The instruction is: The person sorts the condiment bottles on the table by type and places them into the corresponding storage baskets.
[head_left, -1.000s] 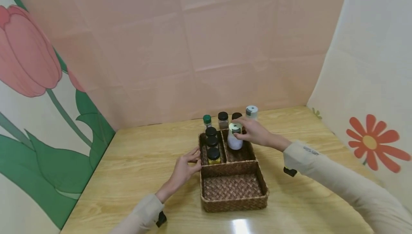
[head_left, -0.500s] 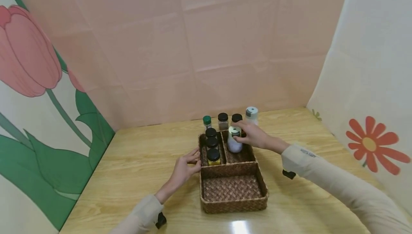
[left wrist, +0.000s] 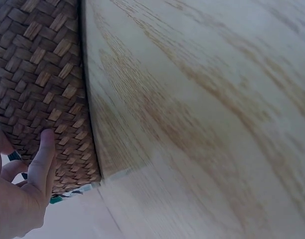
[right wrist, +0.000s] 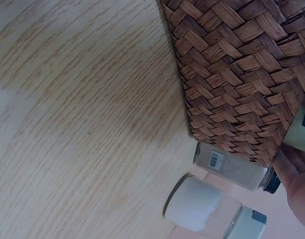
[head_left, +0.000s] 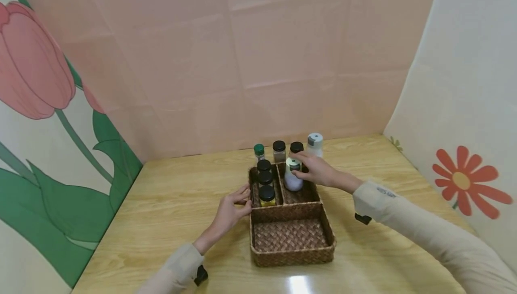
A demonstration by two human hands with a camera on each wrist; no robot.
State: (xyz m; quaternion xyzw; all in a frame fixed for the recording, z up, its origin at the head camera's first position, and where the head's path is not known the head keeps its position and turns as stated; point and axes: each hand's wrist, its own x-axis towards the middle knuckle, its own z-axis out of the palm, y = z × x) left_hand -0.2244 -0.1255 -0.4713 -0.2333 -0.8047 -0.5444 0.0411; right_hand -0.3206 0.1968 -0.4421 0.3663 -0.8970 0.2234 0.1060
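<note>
My right hand (head_left: 317, 168) grips a seasoning shaker (head_left: 294, 181) by its pale green lid. The shaker has a white body and stands nearly upright inside the back right compartment of a brown woven basket (head_left: 292, 258). Whether its base touches the basket floor cannot be seen. On the basket's left side, my left hand (head_left: 228, 213) rests its fingers against the outer wall; in the left wrist view one straight finger (left wrist: 42, 162) lies on the weave. Several black-lidded jars (head_left: 266, 194) stand in a row in the back left compartment, the nearest with yellow contents.
Behind the basket stand a green-capped bottle (head_left: 259, 151), a black-lidded jar (head_left: 279, 151), another black-lidded jar (head_left: 296, 147) and a white shaker with a pale lid (head_left: 315, 143). A pink cloth (head_left: 242, 60) hangs at the table's back edge.
The right hand has lowered the shaker slightly into the back right compartment, mostly in the first half second. The left hand stays against the basket wall.
</note>
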